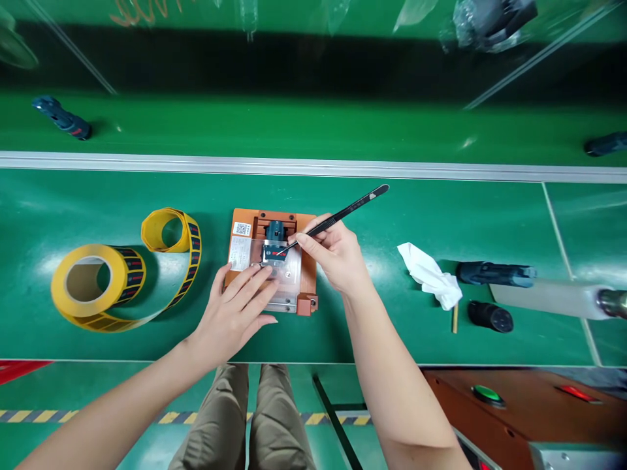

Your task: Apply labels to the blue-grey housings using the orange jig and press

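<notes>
An orange-brown fixture point(307, 261) with a clear plastic cover lies on the green bench. Inside it sits a dark blue tool part point(275, 230), with a dark label point(275, 252) showing at the cover's opening. My left hand point(240, 310) rests on the cover with its fingers spread, holding nothing. Black tweezers point(350, 209) are pinched in my right hand point(336, 251), their tips touching or just above the label. The tweezers' rear end points up and right.
A yellow roll of labels point(88, 281) stands at the left, its strip curling to a smaller coil point(166, 232). To the right are a crumpled white tissue point(431, 274), a dark tool body point(496, 273) and a black cylinder point(490, 316). A metal rail point(313, 167) runs behind.
</notes>
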A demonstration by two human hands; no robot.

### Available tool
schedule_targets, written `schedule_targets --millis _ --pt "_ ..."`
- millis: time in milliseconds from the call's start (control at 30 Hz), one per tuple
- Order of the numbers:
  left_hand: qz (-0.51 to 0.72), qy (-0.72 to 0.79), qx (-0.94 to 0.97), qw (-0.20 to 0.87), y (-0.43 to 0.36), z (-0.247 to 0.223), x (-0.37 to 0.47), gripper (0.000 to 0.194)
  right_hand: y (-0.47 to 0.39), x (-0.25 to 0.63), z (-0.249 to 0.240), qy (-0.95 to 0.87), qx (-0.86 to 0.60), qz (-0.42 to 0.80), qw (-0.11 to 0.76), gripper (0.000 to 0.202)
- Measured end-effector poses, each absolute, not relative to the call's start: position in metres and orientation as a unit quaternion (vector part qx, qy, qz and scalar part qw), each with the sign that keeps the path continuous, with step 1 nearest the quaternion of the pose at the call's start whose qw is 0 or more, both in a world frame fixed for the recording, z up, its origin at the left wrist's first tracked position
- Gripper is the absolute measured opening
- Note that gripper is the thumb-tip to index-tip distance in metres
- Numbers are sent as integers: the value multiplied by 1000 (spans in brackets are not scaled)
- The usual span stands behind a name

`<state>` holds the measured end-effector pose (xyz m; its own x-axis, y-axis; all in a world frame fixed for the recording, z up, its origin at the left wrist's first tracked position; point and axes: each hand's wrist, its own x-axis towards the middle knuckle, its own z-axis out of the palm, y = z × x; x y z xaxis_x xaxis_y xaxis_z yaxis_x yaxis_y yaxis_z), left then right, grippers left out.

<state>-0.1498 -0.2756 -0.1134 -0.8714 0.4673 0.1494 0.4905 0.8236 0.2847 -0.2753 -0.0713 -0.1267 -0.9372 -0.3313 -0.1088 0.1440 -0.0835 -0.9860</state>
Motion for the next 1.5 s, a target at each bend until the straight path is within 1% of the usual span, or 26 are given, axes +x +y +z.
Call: schedule_targets --millis 167,300,367,433,500,567,600,667,733,800,833,900,933,1000,1033,1067,1133,1200,1233,1267,1367,1433,1500 --pt "-145 -959 -242 4 -273 -106 -168 68 -70 -275 -123 684 -76 -709 155 29" --pt "-137 -962 -233 -23 -272 -102 -173 73 -70 -274 -122 713 -77 -679 157 27" --pt "-139 -962 -234 -32 -272 -99 -174 74 -70 -274 -120 701 -55 -694 155 28" --pt "-143 -959 -241 -38 -273 -98 -174 76 -69 -274 -118 665 -6 -739 110 28" --pt "-160 -954 -251 -41 -275 -100 -177 81 -64 -273 -115 622 54 -781 33 24" --pt "-195 -951 -236 -33 -276 -104 -182 91 -56 -269 -115 604 102 -790 -32 18" --pt "-217 -953 -210 -25 -276 -107 -186 97 -50 -266 -117 611 118 -781 -55 16" --pt "-259 -955 -143 -18 -276 -113 -194 101 -40 -258 -125 667 136 -726 -93 16" --pt "-290 -951 -104 -6 -275 -117 -197 102 -30 -249 -138 763 137 -622 -110 19" --pt "-301 -941 -141 65 -275 -116 -191 95 -22 -240 -154 855 116 -496 -100 25" --pt "-300 -929 -177 126 -275 -114 -183 86 -18 -236 -162 888 99 -440 -90 28" --pt "-293 -888 -274 226 -276 -108 -159 56 -11 -231 -179 927 63 -361 -79 33" --pt "-293 -867 -324 240 -276 -106 -145 41 -8 -230 -186 938 51 -333 -77 34" --pt "-291 -846 -396 206 -277 -105 -118 21 -1 -229 -197 953 42 -289 -78 37" --pt "-286 -845 -417 175 -278 -108 -106 17 2 -228 -200 959 45 -269 -81 38" --pt "-279 -847 -428 149 -280 -113 -95 17 5 -228 -201 963 52 -250 -89 40" --pt "-269 -861 -414 118 -285 -127 -80 23 6 -228 -196 965 62 -224 -117 45" --pt "-273 -884 -361 117 -291 -143 -74 32 0 -228 -183 959 46 -244 -139 48" --pt "-277 -897 -322 125 -294 -150 -74 39 -6 -228 -174 952 7 -276 -131 45" --pt "-282 -908 -280 134 -298 -156 -76 48 -13 -228 -166 942 -52 -316 -103 42" --pt "-321 -917 -192 138 -303 -165 -92 71 -36 -231 -148 878 -248 -407 40 36" --pt "-363 -912 -166 93 -303 -167 -105 77 -47 -236 -147 851 -303 -417 101 36" --pt "-391 -908 -149 38 -301 -166 -115 78 -52 -241 -153 847 -313 -414 121 35"
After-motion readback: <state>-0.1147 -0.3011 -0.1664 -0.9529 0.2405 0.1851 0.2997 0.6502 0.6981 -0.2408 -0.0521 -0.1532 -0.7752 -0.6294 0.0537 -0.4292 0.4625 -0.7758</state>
